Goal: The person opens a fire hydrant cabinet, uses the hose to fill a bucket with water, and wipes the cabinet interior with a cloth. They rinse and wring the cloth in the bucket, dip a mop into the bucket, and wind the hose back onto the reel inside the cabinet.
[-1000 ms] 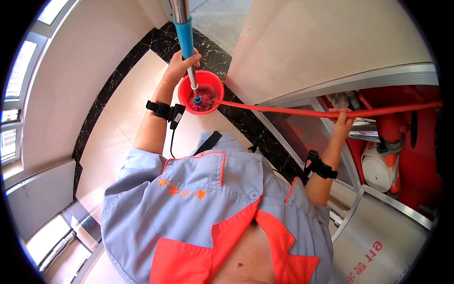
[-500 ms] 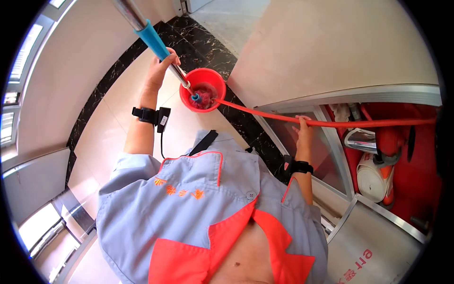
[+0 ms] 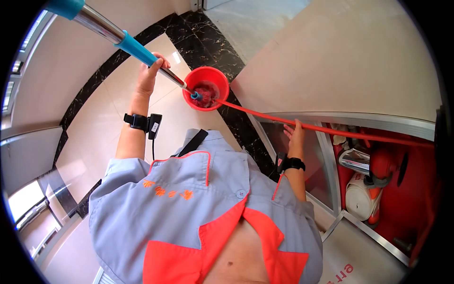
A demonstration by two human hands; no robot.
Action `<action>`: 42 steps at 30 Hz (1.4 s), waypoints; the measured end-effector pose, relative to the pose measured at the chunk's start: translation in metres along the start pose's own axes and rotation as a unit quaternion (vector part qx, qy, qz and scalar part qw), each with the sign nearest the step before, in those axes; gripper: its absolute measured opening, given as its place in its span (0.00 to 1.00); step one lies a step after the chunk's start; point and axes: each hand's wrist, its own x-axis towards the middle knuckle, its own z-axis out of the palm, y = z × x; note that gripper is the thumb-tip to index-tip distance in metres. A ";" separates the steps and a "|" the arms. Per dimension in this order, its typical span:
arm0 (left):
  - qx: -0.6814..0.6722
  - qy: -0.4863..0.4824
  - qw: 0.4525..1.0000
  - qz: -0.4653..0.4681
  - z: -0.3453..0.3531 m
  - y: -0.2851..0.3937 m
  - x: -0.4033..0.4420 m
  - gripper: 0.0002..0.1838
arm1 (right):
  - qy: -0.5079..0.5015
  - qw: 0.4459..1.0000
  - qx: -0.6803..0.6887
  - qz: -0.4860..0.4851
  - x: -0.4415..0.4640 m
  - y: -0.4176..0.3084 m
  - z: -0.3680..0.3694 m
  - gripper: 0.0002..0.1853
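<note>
My left hand (image 3: 150, 73) is closed around the blue-and-metal mop handle (image 3: 137, 48), which slants down into the red bucket (image 3: 188, 97). The mop head sits in the bucket among bubbly water, its strands hard to make out. A thin red hose (image 3: 255, 112) runs from inside the bucket to the red cabinet on the right. My right hand (image 3: 295, 137) is at the middle of this hose, one digit crossing it and the other fingers spread below it. The exact grip there is partly hidden.
The open red cabinet (image 3: 399, 208) holds a rolled white fire hose (image 3: 359, 201), a metal fitting (image 3: 354, 161) and a red valve (image 3: 382, 163). A framed cabinet door (image 3: 364, 246) stands at lower right. Pale tiles (image 3: 109, 125) with dark marble borders (image 3: 201, 35) surround the bucket.
My left hand and the mop handle have tilted further left, while the mop head stays in the bucket. My right hand has shifted slightly left and down, and the hose hangs lower at the cabinet.
</note>
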 end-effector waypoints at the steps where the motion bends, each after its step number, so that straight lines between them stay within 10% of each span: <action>1: 0.007 -0.005 1.000 -0.005 0.001 0.002 -0.001 0.22 | -0.001 1.000 -0.001 0.001 0.002 -0.001 0.004 0.23; 12: 0.022 -0.011 1.000 -0.019 -0.003 0.005 -0.007 0.26 | -0.198 0.934 -0.248 0.166 0.006 -0.011 0.060 0.22; 15: 0.021 0.003 1.000 -0.023 -0.004 0.007 -0.007 0.26 | -0.281 0.903 -0.321 0.043 0.025 0.008 0.097 0.20; 18: 0.014 0.036 0.999 -0.023 -0.003 0.004 -0.007 0.25 | -0.242 0.769 -0.512 -0.296 0.047 0.022 0.134 0.19; 21: 0.008 0.078 0.997 -0.016 -0.007 0.002 -0.006 0.21 | -0.276 0.563 -0.752 -0.204 0.051 0.007 0.167 0.18; 24: 0.012 0.109 0.993 -0.033 -0.012 0.001 -0.012 0.17 | -0.334 0.497 -0.797 -0.080 0.080 0.036 0.168 0.16; 42: 0.009 0.199 0.977 -0.074 -0.008 0.001 -0.013 0.11 | -0.344 0.579 -0.722 -0.157 0.117 0.063 0.214 0.12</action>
